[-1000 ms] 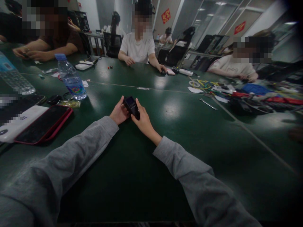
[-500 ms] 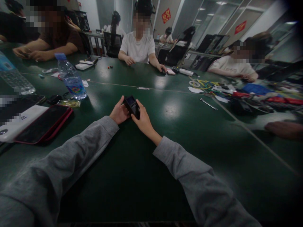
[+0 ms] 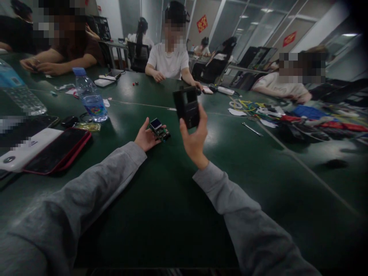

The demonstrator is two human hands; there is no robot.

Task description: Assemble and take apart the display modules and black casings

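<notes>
A small circuit board with a screen (image 3: 156, 124) rests in my left hand (image 3: 146, 138), the thumb up at its left side and the fingers beneath it. Green board and small parts show below the screen. My right hand (image 3: 195, 140) is raised to the right of it, thumb and fingers closed on a black plastic cover (image 3: 186, 109) with a window-like opening near its top. The cover is tilted and held apart from the board, above the dark green table (image 3: 161, 214).
Phones (image 3: 57, 151) and a water bottle (image 3: 90, 96) stand at left, beside a second bottle (image 3: 21, 90). On the right lie a wrench (image 3: 252, 129) and a heap of cables (image 3: 310, 115). A person in a white shirt (image 3: 168, 59) sits opposite; others sit around.
My right hand has lifted the black cover off, up and to the right. The circuit board with its screen is now exposed in my left hand, which has barely moved.
</notes>
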